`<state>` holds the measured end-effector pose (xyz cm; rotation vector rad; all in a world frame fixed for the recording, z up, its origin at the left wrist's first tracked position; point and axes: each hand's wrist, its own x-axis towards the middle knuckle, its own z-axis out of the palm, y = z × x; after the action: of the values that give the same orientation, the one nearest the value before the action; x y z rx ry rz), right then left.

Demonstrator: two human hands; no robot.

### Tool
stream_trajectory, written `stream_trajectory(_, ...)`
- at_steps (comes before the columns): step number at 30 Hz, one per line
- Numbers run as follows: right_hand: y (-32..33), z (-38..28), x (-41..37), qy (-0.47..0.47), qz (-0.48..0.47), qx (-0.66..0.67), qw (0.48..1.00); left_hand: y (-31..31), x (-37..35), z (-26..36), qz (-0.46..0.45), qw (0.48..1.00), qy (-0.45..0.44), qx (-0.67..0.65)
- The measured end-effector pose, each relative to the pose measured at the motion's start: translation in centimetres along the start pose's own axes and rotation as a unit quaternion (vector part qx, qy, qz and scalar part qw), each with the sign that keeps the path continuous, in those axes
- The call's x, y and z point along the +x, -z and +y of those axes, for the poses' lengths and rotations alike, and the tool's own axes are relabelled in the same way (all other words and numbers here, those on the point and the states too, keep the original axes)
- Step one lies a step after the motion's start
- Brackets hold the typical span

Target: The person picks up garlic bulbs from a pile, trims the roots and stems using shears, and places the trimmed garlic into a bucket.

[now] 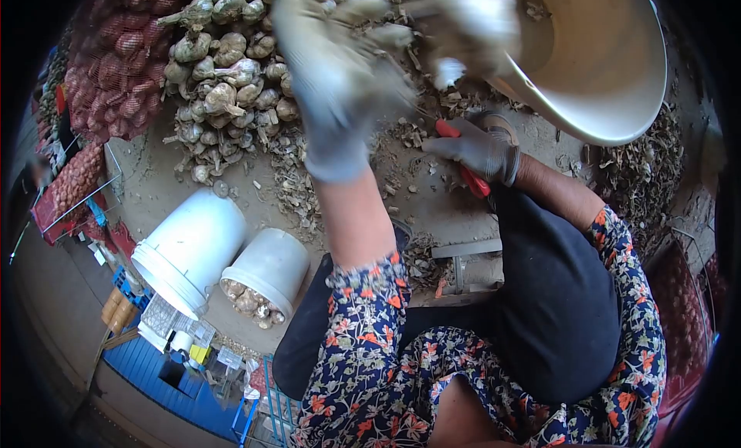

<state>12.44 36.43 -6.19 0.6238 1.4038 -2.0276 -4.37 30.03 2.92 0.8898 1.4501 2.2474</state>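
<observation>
I see left hand (336, 70) blurred, running into top edge; can't tell whether fingers grip. Right hand (478, 151) wraps fingers round red-handled tool (475, 183), its tip unclear to me. Garlic heap (224, 85) lies beside left hand, partly hidden. Blurred pale clump (471, 20) overlaps tub (625, 81); I can't identify it.

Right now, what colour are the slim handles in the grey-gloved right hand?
Red handles, best in the head view.

Shows soil-stained, off-white garlic bulbs (224, 70) heaped loosely on grey ground (143, 170); shows red-handled hand tool (475, 182) slanted, gripped, partly hidden.
</observation>
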Motion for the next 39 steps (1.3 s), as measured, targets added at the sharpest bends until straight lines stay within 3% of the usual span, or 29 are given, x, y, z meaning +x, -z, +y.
stream_trajectory(1, 0.0, -0.6, -0.3, -0.018, 0.005, 0.011, 1.000, 1.9, 1.5, -0.9, 0.098, 0.988, 0.098, 0.074)
stream_trajectory(2, 0.2, -1.2, -0.4, -0.033, 0.012, 0.023, 0.999, 5.5, 3.1, -5.4, 0.233, 0.924, 0.120, 0.277)
stream_trajectory(3, 0.6, -1.8, -0.5, -0.059, -0.005, 0.046, 0.997, 7.8, 3.8, -7.4, 0.263, 0.872, 0.251, 0.329)
stream_trajectory(4, 0.9, -1.4, -0.1, -0.057, -0.003, 0.048, 0.997, 10.2, 4.8, -9.4, 0.136, 0.728, 0.338, 0.581)
stream_trajectory(5, 1.2, -0.7, 0.4, -0.041, 0.037, 0.033, 0.998, 11.0, 4.8, -12.1, 0.080, 0.631, 0.345, 0.690)
stream_trajectory(6, 1.2, -0.5, 0.6, -0.029, 0.074, 0.021, 0.997, 9.3, 5.0, -12.2, 0.101, 0.603, 0.369, 0.700)
stream_trajectory(10, 2.5, -1.1, 0.5, -0.044, 0.087, -0.043, 0.994, 10.9, 4.3, -13.8, 0.108, 0.617, 0.381, 0.680)
stream_trajectory(12, 2.7, -1.1, 0.8, 0.023, 0.164, -0.222, 0.961, 12.2, 2.6, -13.9, 0.065, 0.655, 0.281, 0.698)
stream_trajectory(13, 2.9, -1.1, 1.2, 0.027, 0.163, -0.221, 0.961, 11.8, 1.5, -12.7, 0.084, 0.748, 0.273, 0.599)
stream_trajectory(14, 3.0, -0.9, 1.6, 0.059, 0.208, -0.307, 0.927, 11.7, 0.6, -11.8, 0.081, 0.747, 0.272, 0.600)
stream_trajectory(15, 2.9, -0.5, 1.8, 0.086, 0.248, -0.388, 0.883, 12.0, -0.9, -11.4, 0.095, 0.854, 0.247, 0.448)
stream_trajectory(16, 2.8, -0.8, 1.6, 0.128, 0.275, -0.403, 0.863, 11.7, -2.3, -10.2, 0.109, 0.929, 0.217, 0.280)
stream_trajectory(18, 2.4, -1.8, 1.6, 0.180, 0.312, -0.461, 0.811, 10.2, -3.6, -7.3, 0.094, 0.933, 0.251, 0.242)
stream_trajectory(19, 2.5, -2.0, 1.8, 0.182, 0.312, -0.462, 0.810, 9.8, -4.5, -6.8, 0.092, 0.937, 0.238, 0.238)
stream_trajectory(21, 2.0, -2.2, 1.8, 0.256, 0.358, -0.543, 0.716, 9.3, -5.5, -5.4, 0.090, 0.940, 0.230, 0.236)
stream_trajectory(23, 1.2, -3.0, 1.2, 0.219, 0.333, -0.560, 0.726, 8.7, -5.7, -3.9, -0.010, 0.924, 0.215, 0.315)
stream_trajectory(26, 0.6, -3.3, 0.8, 0.173, 0.298, -0.568, 0.748, 8.0, -5.9, -2.5, 0.018, 0.914, 0.272, 0.300)
stream_trajectory(29, 0.7, -3.3, 1.0, 0.180, 0.264, -0.589, 0.742, 8.5, -6.0, -2.4, -0.008, 0.911, 0.248, 0.331)
stream_trajectory(31, 0.7, -3.8, 1.0, 0.138, 0.182, -0.565, 0.793, 9.0, -6.1, -2.6, -0.024, 0.909, 0.261, 0.324)
stream_trajectory(32, 0.7, -3.6, 1.2, 0.139, 0.179, -0.566, 0.793, 9.1, -6.3, -2.6, -0.022, 0.909, 0.262, 0.325)
stream_trajectory(34, 0.9, -2.3, 2.1, 0.106, 0.189, -0.500, 0.838, 9.2, -6.6, -3.2, 0.064, 0.918, 0.348, 0.177)
stream_trajectory(35, 1.0, -1.2, 2.4, 0.105, 0.187, -0.500, 0.839, 9.2, -6.9, -3.5, 0.068, 0.937, 0.329, 0.094)
stream_trajectory(36, 1.1, -0.3, 2.5, 0.142, 0.215, -0.452, 0.854, 9.4, -7.4, -3.8, 0.069, 0.935, 0.333, 0.095)
stream_trajectory(38, 1.4, 0.8, 2.1, 0.182, 0.244, -0.403, 0.863, 9.8, -7.9, -4.4, 0.125, 0.935, 0.297, -0.149)
stream_trajectory(39, 1.4, 0.6, 1.2, 0.160, 0.213, -0.344, 0.900, 9.7, -8.1, -4.6, 0.126, 0.934, 0.285, -0.175)
